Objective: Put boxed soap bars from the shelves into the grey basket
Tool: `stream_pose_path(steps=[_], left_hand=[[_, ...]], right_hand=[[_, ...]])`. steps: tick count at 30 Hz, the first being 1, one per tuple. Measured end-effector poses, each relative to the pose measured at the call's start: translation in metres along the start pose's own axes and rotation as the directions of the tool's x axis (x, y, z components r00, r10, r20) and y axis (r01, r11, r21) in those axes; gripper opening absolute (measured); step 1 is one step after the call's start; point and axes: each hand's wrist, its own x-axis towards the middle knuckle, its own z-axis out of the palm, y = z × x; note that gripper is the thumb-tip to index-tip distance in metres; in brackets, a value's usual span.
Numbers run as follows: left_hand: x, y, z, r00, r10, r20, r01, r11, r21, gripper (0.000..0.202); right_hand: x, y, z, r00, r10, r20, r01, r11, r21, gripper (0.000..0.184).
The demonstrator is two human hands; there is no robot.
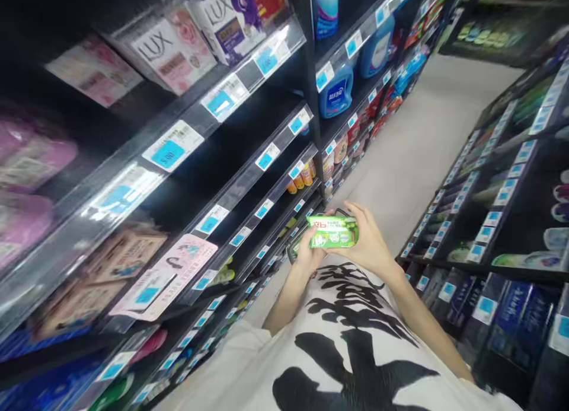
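Your left hand (310, 252) grips the left end of a flat, green plastic packet with red lettering (334, 232), while your right hand (368, 239) cups the right end. The packet lies between them, just in front of your white T-shirt with black print (351, 346). To handle it well, press lightly from both ends, hold its face towards you and leave the lettering uncovered; the film would probably crease under a hard pinch. Beyond runs the smooth, pale grey aisle floor (395, 144). Black shelving on the left (240, 190) bears blue-and-white price labels (223, 96), pink-and-white cardboard LUX boxes (173, 48) near you and blue plastic bottles (336, 94) farther off; black shelving on the right (515, 212) holds shiny dark-blue packs (515, 313) low down.
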Motion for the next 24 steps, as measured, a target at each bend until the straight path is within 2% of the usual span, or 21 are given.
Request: stream_pose_path(steps=[3,5,7,8,10,11,12,14,15,17,19,22,24], left_hand=[[-0.002,0.002,-0.011,0.993,0.117,0.029,-0.120,0.986,0.116,0.076],[-0.002,0.007,-0.020,0.971,0.202,0.123,-0.227,0.945,0.235,0.070],[-0.001,0.014,-0.030,0.922,0.267,0.282,-0.357,0.866,0.350,0.060],[-0.001,0.018,-0.034,0.883,0.285,0.372,-0.427,0.816,0.388,0.055],[-0.001,0.026,-0.040,0.801,0.302,0.517,-0.545,0.725,0.421,0.049],[-0.001,0.029,-0.041,0.773,0.310,0.553,-0.582,0.693,0.425,0.047],[-0.002,0.031,-0.040,0.767,0.315,0.558,-0.594,0.677,0.435,0.046],[-0.007,0.033,-0.036,0.813,0.310,0.494,-0.546,0.702,0.458,0.051],[-0.009,0.034,-0.033,0.848,0.304,0.433,-0.496,0.742,0.451,0.058],[-0.012,0.034,-0.026,0.918,0.271,0.289,-0.372,0.841,0.392,0.073],[-0.012,0.034,-0.021,0.967,0.211,0.146,-0.247,0.917,0.312,0.074],[-0.008,0.034,-0.022,0.996,0.091,-0.021,-0.082,0.958,0.274,0.054],[-0.005,0.035,-0.027,0.998,0.025,-0.062,-0.007,0.960,0.281,0.049]], right_hand=[[-0.005,0.011,0.004,0.997,0.078,0.008,-0.079,0.991,0.111,0.101],[-0.008,0.017,0.006,0.999,0.039,-0.016,-0.037,0.992,0.120,0.082],[-0.010,0.021,0.009,0.995,-0.092,-0.045,0.095,0.993,0.075,0.061],[-0.010,0.022,0.009,0.980,-0.190,-0.059,0.192,0.980,0.044,0.057],[-0.009,0.022,0.009,0.918,-0.386,-0.092,0.387,0.922,-0.014,0.060],[-0.008,0.021,0.007,0.879,-0.462,-0.118,0.461,0.886,-0.043,0.063],[-0.008,0.019,0.006,0.842,-0.520,-0.142,0.516,0.854,-0.071,0.067],[-0.007,0.015,0.002,0.807,-0.571,-0.152,0.559,0.821,-0.115,0.068],[-0.008,0.013,0.001,0.816,-0.561,-0.141,0.546,0.828,-0.130,0.063],[-0.010,0.010,0.001,0.872,-0.476,-0.114,0.461,0.877,-0.134,0.051],[-0.012,0.010,0.003,0.931,-0.347,-0.113,0.341,0.937,-0.074,0.052],[-0.014,0.011,0.010,0.980,-0.173,-0.101,0.178,0.983,0.043,0.075],[-0.015,0.011,0.015,0.993,-0.083,-0.080,0.088,0.994,0.059,0.085]])
